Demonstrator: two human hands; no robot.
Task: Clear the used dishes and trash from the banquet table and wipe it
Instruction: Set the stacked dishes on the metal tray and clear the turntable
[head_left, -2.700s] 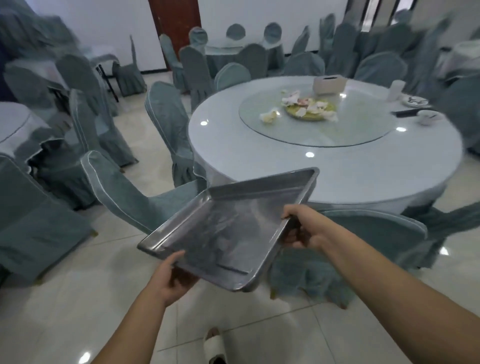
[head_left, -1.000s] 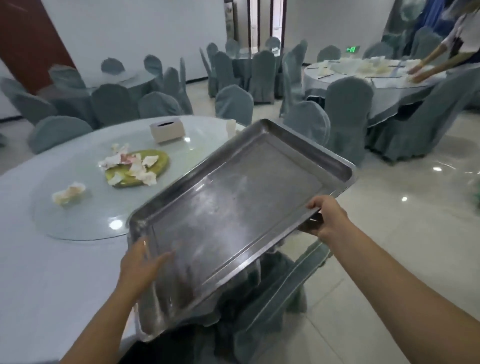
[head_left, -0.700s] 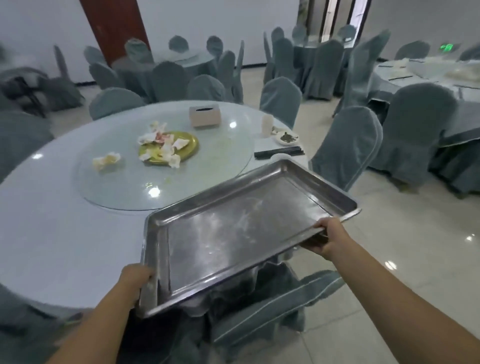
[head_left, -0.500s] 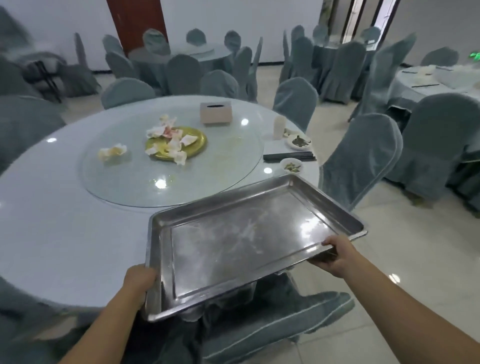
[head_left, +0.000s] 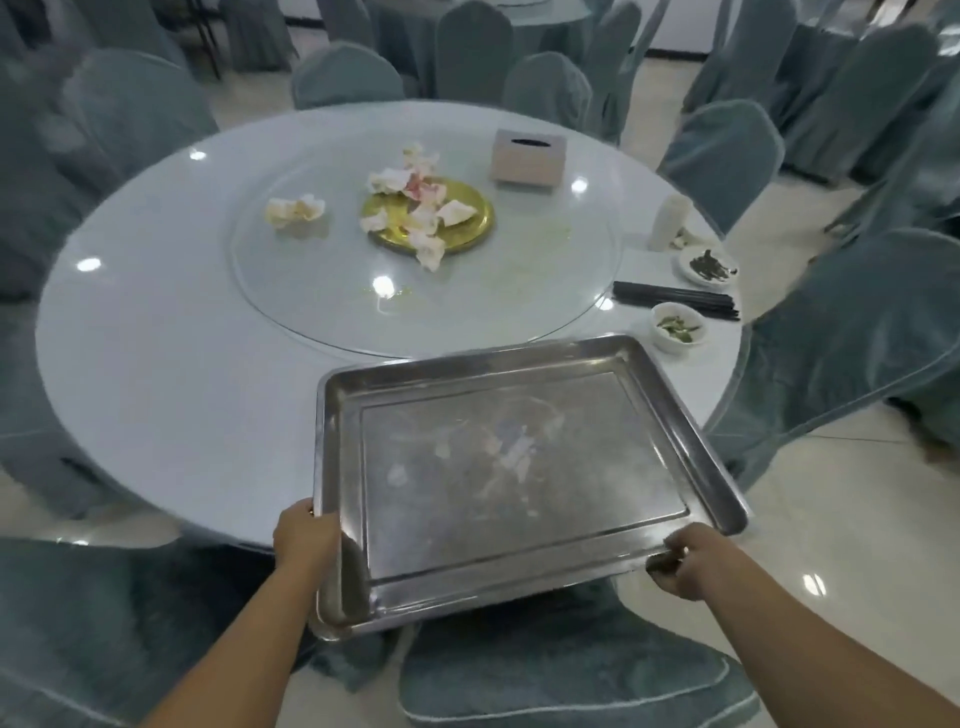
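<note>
I hold an empty steel tray (head_left: 519, 467) over the near edge of the round banquet table (head_left: 171, 374). My left hand (head_left: 305, 540) grips its near left edge, and my right hand (head_left: 685, 558) grips its near right corner. On the glass turntable (head_left: 519, 291) lies a yellow plate (head_left: 462, 208) strewn with crumpled napkins, and a loose napkin wad (head_left: 295, 210) lies to its left. At the table's right edge are a saucer with scraps (head_left: 709, 265), black chopsticks (head_left: 675, 300), a small bowl (head_left: 677, 326) and a white cup (head_left: 672, 221).
A tissue box (head_left: 529, 157) sits at the far side of the turntable. Covered chairs ring the table: one right below me (head_left: 571, 675), one at the right (head_left: 857, 338), others at the left and back. Shiny tiled floor (head_left: 831, 519) lies to the right.
The tray has swung level and come squarely in front of me, over the table's near edge. My view has dropped toward the table; both hands keep their grip.
</note>
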